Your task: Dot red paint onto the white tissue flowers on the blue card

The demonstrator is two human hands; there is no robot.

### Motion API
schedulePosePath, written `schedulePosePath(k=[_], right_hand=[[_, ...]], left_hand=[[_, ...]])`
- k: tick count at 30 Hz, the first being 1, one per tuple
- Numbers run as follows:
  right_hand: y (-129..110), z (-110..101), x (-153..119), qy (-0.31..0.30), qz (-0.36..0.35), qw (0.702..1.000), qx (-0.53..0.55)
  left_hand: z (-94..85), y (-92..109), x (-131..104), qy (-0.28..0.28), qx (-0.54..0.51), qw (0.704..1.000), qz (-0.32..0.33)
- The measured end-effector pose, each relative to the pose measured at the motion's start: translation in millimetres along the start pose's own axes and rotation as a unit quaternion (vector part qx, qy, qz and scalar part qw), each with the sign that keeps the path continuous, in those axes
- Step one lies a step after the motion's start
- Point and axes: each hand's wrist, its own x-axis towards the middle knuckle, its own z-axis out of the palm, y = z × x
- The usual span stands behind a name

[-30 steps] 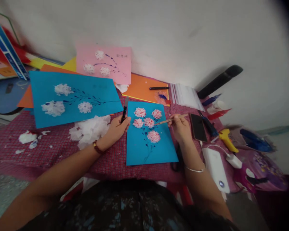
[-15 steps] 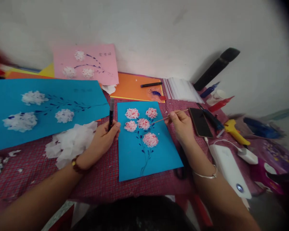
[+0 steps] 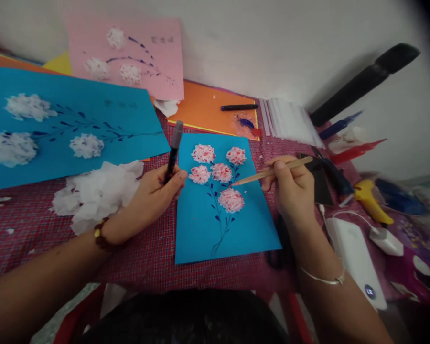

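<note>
A small blue card [image 3: 232,234] with several pink-and-white tissue flowers and dark blue stems lies on the red checked cloth in front of me. My right hand [image 3: 294,188] grips a thin wooden stick [image 3: 272,171]; its tip touches the card beside the flowers. My left hand [image 3: 154,193] rests at the card's left edge and holds a black marker [image 3: 174,150] upright. A heap of white tissue [image 3: 93,191] lies just left of that hand.
A larger blue card [image 3: 103,119] and a pink card [image 3: 146,62] with white flowers lie at the back left. An orange sheet [image 3: 208,110] carries a black pen [image 3: 239,107]. A phone [image 3: 317,179], white power bank [image 3: 354,255], yellow glue gun [image 3: 370,203] and paint tubes crowd the right side.
The view has moved closer and lower over the small blue card. My right hand brought the stick's tip down among the flowers. My left hand still holds the marker upright.
</note>
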Motion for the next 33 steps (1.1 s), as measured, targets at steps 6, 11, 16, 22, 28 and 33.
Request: schedulePosePath(k=[6, 11, 16, 22, 28, 33], right_hand=[[-12.5, 1.6, -6.0, -0.059, 0.016, 0.998, -0.019], [-13.6, 4.2, -11.2, -0.028, -0.003, 1.000, -0.007], [-12.2, 10.1, -17.0, -0.072, -0.021, 0.997, -0.010], [-10.2, 11.4, -21.9, -0.168, -0.029, 0.983, -0.073], [-6.8, 13.0, -19.6, -0.176, -0.036, 0.978, -0.109], [-5.9, 15.4, -17.2, -0.186, -0.037, 0.974, -0.128]], left_hand=[[4.2, -2.5, -8.1, -0.050, 0.007, 0.999, -0.006], [4.4, -0.8, -7.8, -0.063, 0.004, 0.998, 0.006], [-1.4, 3.5, -1.7, -0.052, -0.013, 0.998, -0.042], [-2.5, -0.7, 2.8, -0.047, -0.054, 0.996, -0.045], [0.3, -0.6, 2.6, -0.059, -0.085, 0.994, -0.045], [1.2, -2.3, 2.6, -0.057, -0.080, 0.994, -0.039]])
